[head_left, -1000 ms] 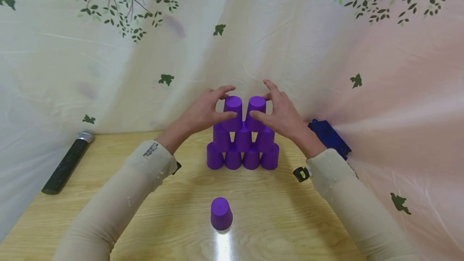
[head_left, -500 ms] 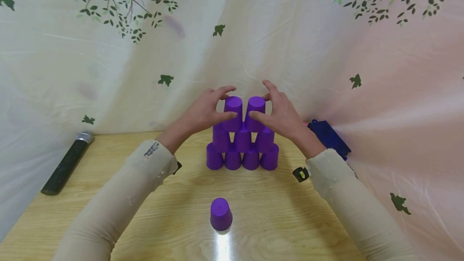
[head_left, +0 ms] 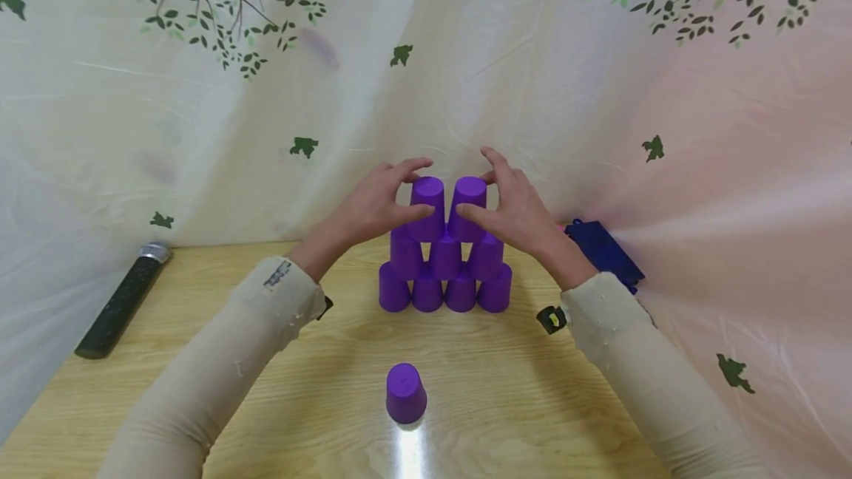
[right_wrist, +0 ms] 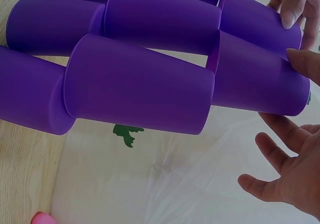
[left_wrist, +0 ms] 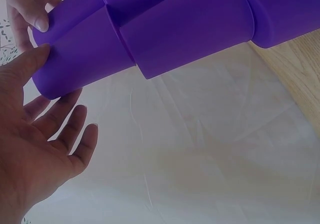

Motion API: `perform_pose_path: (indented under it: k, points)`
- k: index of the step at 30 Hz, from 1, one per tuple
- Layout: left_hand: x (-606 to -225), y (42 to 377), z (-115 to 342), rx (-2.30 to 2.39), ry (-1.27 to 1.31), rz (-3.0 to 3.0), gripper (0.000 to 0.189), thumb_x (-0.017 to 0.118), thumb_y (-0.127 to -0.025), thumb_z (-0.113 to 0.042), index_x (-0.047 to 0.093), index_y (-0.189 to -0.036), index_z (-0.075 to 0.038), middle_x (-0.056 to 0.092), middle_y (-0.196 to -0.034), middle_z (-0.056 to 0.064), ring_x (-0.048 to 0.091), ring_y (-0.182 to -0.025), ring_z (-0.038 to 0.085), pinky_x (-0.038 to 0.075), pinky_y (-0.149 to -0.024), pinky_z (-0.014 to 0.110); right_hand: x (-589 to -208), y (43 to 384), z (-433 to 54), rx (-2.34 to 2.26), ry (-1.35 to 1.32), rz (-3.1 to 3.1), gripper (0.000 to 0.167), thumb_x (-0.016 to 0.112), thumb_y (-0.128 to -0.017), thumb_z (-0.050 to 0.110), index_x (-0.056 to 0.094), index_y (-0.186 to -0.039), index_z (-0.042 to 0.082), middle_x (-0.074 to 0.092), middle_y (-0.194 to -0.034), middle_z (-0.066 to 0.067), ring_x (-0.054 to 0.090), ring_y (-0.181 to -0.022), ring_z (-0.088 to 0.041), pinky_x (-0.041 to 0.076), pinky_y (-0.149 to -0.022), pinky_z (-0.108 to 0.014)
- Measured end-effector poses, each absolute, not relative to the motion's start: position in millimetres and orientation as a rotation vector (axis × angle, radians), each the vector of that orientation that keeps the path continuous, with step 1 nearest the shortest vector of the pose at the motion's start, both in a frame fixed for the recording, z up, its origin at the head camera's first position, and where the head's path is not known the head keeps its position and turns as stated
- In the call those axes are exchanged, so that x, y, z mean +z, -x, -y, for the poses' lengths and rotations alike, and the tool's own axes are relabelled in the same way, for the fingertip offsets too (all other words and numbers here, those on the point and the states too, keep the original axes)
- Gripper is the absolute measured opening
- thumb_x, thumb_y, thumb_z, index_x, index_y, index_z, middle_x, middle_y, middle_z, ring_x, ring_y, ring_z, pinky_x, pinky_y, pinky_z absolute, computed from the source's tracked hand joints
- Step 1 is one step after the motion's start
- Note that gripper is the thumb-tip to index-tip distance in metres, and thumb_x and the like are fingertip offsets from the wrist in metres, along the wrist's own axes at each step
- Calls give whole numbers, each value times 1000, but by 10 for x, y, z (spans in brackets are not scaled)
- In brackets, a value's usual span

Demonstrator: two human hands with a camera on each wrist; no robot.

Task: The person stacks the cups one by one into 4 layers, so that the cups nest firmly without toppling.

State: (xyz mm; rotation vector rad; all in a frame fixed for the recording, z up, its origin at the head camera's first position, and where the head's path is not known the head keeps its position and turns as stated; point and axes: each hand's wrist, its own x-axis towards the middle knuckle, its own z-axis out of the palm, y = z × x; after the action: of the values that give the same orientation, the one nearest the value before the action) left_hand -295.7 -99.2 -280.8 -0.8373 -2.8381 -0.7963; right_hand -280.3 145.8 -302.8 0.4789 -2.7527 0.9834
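Observation:
Upside-down purple cups stand in a pyramid, with several in the bottom row, three above and two on top. My left hand (head_left: 373, 202) pinches the upper left cup (head_left: 428, 194) between thumb and fingers near its base. On the other side my right hand (head_left: 515, 205) holds the upper right cup (head_left: 470, 194) the same way. Both top cups rest across the middle row (head_left: 445, 256). In the left wrist view, thumb and fingertips lie against the left top cup (left_wrist: 85, 58); the right wrist view has the right top cup (right_wrist: 260, 76) likewise gripped, other fingers spread below.
A lone purple cup (head_left: 406, 394) stands upside down on the wooden table (head_left: 319, 405), in front of the pyramid. A black cylinder with a silver end (head_left: 123, 301) lies at the left. Behind the right wrist is a dark blue object (head_left: 606, 253). A leaf-patterned curtain (head_left: 359, 94) hangs behind.
Hands and cups stay almost still. The upper right cup has shifted very slightly left, towards the other top cup.

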Motion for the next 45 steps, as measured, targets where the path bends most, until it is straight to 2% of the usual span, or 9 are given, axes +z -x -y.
perform_pose_path:
  k: [45]
  points:
    - [-2796,2982,1014,-789,873,2823,76,73,-91,-41,37,-155,-22,59,-142,13,48,-131,34,43,-108,50,-3004,2802,-1464,984,-480,2761,96,72,-88,46,13,-161,25,54,-143,-14,43,-136,-36,43,-105,-61]
